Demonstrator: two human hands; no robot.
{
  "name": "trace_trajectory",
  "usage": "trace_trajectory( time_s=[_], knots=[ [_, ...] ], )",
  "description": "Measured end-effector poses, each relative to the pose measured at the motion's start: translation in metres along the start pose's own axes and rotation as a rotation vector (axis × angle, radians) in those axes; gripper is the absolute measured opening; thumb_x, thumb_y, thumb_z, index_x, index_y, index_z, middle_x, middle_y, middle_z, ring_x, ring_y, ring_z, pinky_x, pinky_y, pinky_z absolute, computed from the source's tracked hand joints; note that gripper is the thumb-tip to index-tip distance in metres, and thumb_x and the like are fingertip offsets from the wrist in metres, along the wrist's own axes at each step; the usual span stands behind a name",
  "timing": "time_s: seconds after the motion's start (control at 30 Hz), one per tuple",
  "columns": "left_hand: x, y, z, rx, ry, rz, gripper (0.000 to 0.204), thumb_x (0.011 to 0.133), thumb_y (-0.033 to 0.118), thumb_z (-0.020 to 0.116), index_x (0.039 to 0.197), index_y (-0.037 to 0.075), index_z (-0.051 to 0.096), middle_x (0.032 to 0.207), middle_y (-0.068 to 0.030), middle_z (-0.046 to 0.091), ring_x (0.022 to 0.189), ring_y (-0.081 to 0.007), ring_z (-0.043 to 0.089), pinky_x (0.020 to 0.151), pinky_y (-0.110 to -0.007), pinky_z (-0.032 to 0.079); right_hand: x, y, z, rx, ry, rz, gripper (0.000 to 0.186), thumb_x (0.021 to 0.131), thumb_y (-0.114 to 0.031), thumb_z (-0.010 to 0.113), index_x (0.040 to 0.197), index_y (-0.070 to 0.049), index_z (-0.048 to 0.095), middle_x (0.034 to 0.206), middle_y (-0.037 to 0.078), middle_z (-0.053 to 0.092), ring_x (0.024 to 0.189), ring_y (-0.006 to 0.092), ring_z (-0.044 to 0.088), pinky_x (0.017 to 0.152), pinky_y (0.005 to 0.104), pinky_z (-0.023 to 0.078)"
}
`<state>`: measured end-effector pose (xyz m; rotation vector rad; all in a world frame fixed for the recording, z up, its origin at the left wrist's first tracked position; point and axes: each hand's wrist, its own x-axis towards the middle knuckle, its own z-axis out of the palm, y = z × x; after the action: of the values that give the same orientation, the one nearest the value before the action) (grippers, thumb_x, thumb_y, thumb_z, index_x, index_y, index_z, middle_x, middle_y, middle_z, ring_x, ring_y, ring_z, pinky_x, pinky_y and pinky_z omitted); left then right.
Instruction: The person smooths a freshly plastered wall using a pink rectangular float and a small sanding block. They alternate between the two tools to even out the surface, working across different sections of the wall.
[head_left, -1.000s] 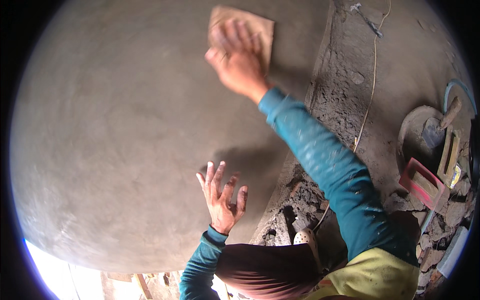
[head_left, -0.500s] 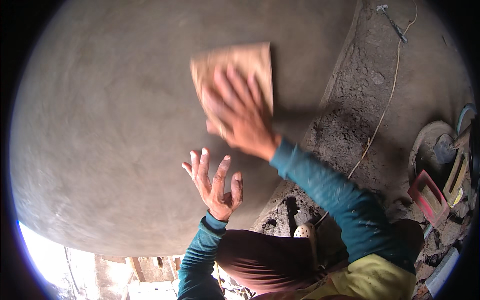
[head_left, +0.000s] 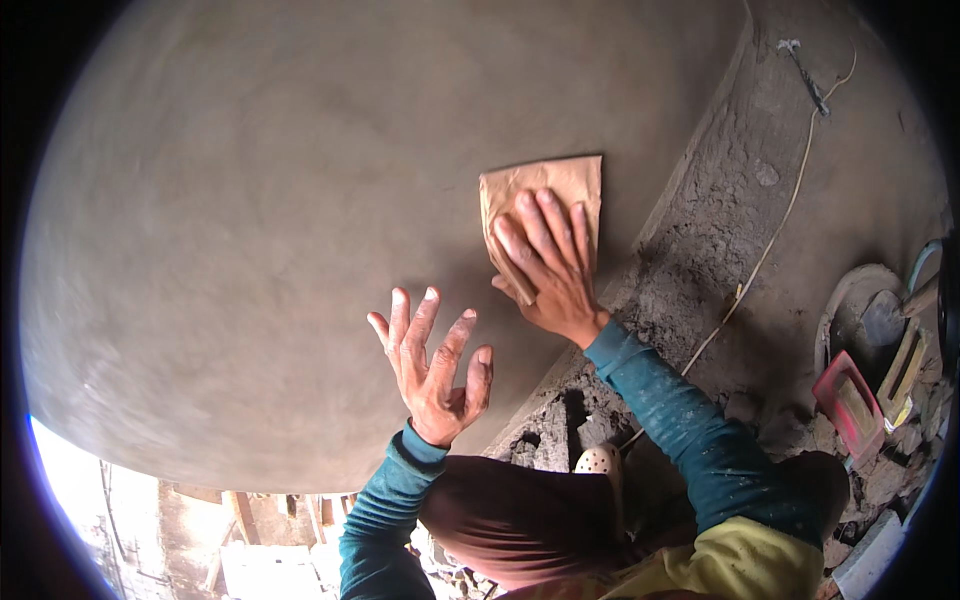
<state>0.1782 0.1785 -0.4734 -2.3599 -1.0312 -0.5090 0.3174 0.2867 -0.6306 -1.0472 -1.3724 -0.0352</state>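
Note:
A smooth grey plastered wall [head_left: 250, 220] fills most of the view. Against it my right hand [head_left: 562, 280] presses a folded piece of brown paper [head_left: 508, 188], its fingers laid along the sheet and the paper's left edge folded up by the thumb. The palm side of that hand is hidden. My left hand [head_left: 435, 385] is held up below and left of the paper, fingers spread and bent, holding nothing; whether it touches the wall I cannot tell.
Beside the wall runs a strip of rough dirt and rubble [head_left: 690, 250], with a thin cord [head_left: 765, 260] along it. At the right lie a round basin [head_left: 850, 290], a red-rimmed float [head_left: 850, 410] and broken pieces. A light perforated clog [head_left: 600, 461] shows by my knee.
My right hand has slid the brown paper down and to the right across the wall. My left hand keeps nearly the same place and pose. The view has shifted slightly.

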Motion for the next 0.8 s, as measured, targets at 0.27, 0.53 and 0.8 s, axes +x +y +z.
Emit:
trace_trajectory(
  time_s=[0.27,0.53,0.8],
  knots=[
    [-0.003,-0.001,0.004,-0.105,-0.074,0.006,0.035,0.087,0.016,0.076,0.121,0.009,0.080,0.155,-0.0192,0.056,0.158,-0.0486,0.034,0.127,-0.074,0.015,0.096,0.021,-0.026,-0.061,0.158,0.080,0.068,0.105,-0.047,0.061,0.164,-0.015,0.047,0.175,0.019,0.031,0.162,0.0461,0.022,0.128,0.0693,0.016],
    [0.000,-0.002,0.009,-0.179,-0.049,0.024,0.037,0.085,0.015,0.077,0.121,0.011,0.080,0.155,-0.0188,0.056,0.157,-0.0495,0.036,0.125,-0.076,0.017,0.100,0.036,-0.034,-0.089,0.146,0.056,0.068,0.108,-0.046,0.058,0.166,-0.015,0.044,0.176,0.021,0.027,0.162,0.0482,0.021,0.129,0.0680,0.014],
    [-0.008,-0.013,0.013,-0.253,0.009,0.067,0.030,0.088,0.018,0.077,0.117,0.011,0.081,0.151,-0.0185,0.061,0.156,-0.0494,0.038,0.124,-0.076,0.022,0.007,0.017,-0.010,-0.094,-0.009,0.094,0.074,0.106,-0.043,0.061,0.169,-0.014,0.037,0.177,0.023,0.023,0.163,0.0503,0.018,0.128,0.0694,0.014]
  ],
)
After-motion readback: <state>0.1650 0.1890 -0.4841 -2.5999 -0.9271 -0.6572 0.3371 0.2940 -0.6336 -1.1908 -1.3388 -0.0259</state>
